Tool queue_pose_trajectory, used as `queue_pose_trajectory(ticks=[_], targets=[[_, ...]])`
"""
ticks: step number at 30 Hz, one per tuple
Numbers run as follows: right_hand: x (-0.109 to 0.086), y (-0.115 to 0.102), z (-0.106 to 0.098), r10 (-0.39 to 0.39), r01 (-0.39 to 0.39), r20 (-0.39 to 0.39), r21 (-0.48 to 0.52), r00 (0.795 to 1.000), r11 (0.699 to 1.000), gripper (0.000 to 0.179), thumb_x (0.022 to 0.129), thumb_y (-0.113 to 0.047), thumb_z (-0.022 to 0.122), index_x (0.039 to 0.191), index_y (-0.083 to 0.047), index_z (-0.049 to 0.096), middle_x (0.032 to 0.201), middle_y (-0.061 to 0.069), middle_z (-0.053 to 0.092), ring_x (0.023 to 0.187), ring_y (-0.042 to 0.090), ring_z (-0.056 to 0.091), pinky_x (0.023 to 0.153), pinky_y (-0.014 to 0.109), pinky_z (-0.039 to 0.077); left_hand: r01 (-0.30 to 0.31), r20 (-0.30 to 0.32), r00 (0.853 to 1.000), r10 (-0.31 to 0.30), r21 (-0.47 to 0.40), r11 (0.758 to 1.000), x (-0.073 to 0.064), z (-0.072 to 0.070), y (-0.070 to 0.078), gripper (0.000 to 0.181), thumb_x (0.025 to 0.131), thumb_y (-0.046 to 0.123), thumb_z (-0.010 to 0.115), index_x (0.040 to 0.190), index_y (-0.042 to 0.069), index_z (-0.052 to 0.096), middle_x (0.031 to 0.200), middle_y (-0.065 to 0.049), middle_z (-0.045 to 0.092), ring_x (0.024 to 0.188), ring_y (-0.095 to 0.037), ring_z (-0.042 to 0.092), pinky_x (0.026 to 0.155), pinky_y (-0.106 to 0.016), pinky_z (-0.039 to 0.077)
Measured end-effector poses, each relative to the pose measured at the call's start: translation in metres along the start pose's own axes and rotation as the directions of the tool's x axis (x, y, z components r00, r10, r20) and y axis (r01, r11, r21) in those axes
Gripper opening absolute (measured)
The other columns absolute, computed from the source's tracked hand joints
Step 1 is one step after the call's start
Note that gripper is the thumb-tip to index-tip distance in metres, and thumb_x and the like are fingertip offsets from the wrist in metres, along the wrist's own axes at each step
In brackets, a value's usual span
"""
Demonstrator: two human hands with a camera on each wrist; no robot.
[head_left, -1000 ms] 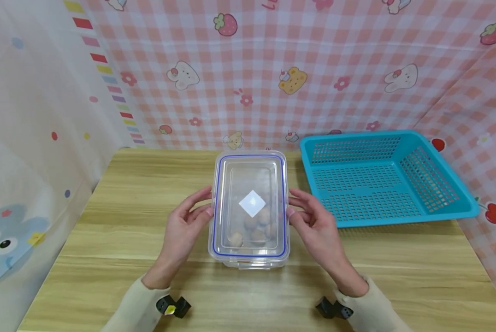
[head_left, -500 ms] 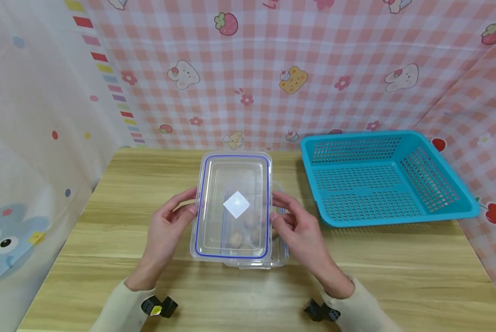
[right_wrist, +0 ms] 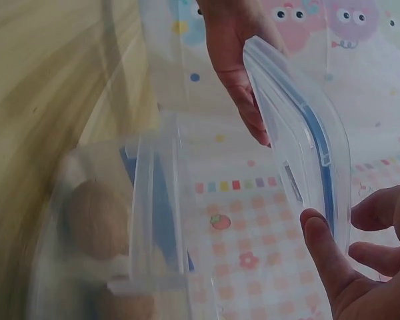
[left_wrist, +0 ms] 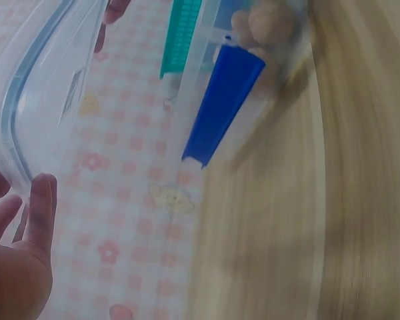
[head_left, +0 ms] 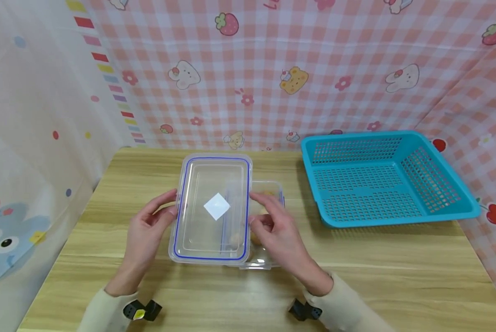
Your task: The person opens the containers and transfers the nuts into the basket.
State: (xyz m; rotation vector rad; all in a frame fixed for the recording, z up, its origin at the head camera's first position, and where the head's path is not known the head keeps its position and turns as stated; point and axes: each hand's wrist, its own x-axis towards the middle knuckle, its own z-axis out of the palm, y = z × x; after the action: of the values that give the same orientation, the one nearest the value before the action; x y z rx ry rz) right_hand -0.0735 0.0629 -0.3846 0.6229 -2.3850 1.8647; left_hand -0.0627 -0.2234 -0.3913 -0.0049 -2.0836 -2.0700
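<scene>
A clear plastic lid [head_left: 202, 184] with a blue seal line and a white diamond-shaped patch is held up by both hands. My left hand [head_left: 146, 233] pinches its left edge between thumb and fingers. On the opposite edge, my right hand [head_left: 279, 233] pinches it the same way. Below and to the right stands the clear container [head_left: 273, 186] on the table, its left part seen through the lid. Several round brown things [left_wrist: 270, 23] lie inside it, like walnuts or small potatoes. A blue side clip [left_wrist: 223, 100] hangs from the container's wall in the left wrist view.
A turquoise slotted basket [head_left: 366, 190] stands at the back right of the wood-grain table [head_left: 119, 193]. A pink checked cloth [head_left: 248, 69] hangs behind the table, and a white printed cloth [head_left: 44, 92] hangs on the left.
Both hands have lifted the lid off the container and carried it left. The container stays in place, its right part now uncovered. The basket has not moved.
</scene>
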Motion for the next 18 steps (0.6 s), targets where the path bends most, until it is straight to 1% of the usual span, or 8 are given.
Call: queue_pose_trajectory(ticks=[3,5,8,12,15,18], targets=[[0.001,0.000,0.007,-0.014,0.014,0.020,0.003,1.000,1.000,0.050,0.098,0.003,0.064,0.147,-0.006,0.056,0.144,0.008,0.054,0.096,0.017,0.073,0.069,0.024,0.060,-0.003,0.001,1.000,0.003,0.016,1.000,-0.001,-0.008,-0.001,0.039,0.102,0.002,0.064,0.139,-0.007,0.060,0.126,0.003,0.068,0.105,-0.007,0.070,0.091,-0.019,0.057],[0.002,-0.001,0.012,-0.018,0.018,0.034,0.016,0.999,1.000,0.051,0.098,0.003,0.064,0.148,-0.006,0.055,0.145,0.009,0.053,0.097,0.018,0.073,0.074,0.025,0.061,-0.003,0.000,1.000,0.003,0.028,1.000,-0.002,-0.013,-0.002,0.038,0.102,0.002,0.064,0.139,-0.007,0.060,0.127,0.004,0.068,0.105,-0.007,0.070,0.090,-0.019,0.057],[0.003,-0.002,0.020,-0.026,0.024,0.052,0.039,0.998,0.999,0.054,0.098,0.003,0.064,0.151,-0.005,0.052,0.151,0.012,0.049,0.098,0.021,0.073,0.082,0.027,0.062,0.004,-0.001,1.000,-0.004,0.024,1.000,-0.003,-0.021,-0.003,0.038,0.102,0.002,0.063,0.138,-0.007,0.060,0.127,0.003,0.067,0.104,-0.007,0.070,0.088,-0.018,0.058],[0.003,-0.004,0.030,0.000,-0.006,0.076,0.081,0.997,0.997,0.058,0.099,0.002,0.064,0.154,-0.006,0.048,0.157,0.011,0.043,0.102,0.022,0.072,0.087,0.029,0.061,0.015,-0.007,1.000,-0.014,0.041,0.999,-0.004,-0.031,-0.003,0.037,0.102,0.003,0.063,0.138,-0.005,0.061,0.126,0.005,0.068,0.103,-0.005,0.070,0.086,-0.018,0.059],[0.004,-0.005,0.038,0.030,-0.039,0.093,0.102,0.995,0.994,0.059,0.100,0.000,0.064,0.156,-0.007,0.046,0.158,0.009,0.041,0.105,0.022,0.071,0.090,0.028,0.061,0.023,-0.014,1.000,-0.022,0.063,0.998,-0.005,-0.039,-0.003,0.037,0.102,0.004,0.063,0.138,-0.005,0.061,0.125,0.007,0.068,0.102,-0.004,0.070,0.085,-0.018,0.059],[0.006,-0.006,0.047,0.032,-0.042,0.100,0.107,0.994,0.993,0.061,0.100,0.000,0.064,0.157,-0.008,0.045,0.160,0.010,0.040,0.104,0.022,0.070,0.090,0.027,0.060,0.036,-0.029,0.999,-0.034,0.075,0.997,-0.006,-0.047,-0.005,0.037,0.102,0.005,0.065,0.137,-0.004,0.063,0.123,0.009,0.071,0.099,-0.003,0.071,0.083,-0.018,0.060]])
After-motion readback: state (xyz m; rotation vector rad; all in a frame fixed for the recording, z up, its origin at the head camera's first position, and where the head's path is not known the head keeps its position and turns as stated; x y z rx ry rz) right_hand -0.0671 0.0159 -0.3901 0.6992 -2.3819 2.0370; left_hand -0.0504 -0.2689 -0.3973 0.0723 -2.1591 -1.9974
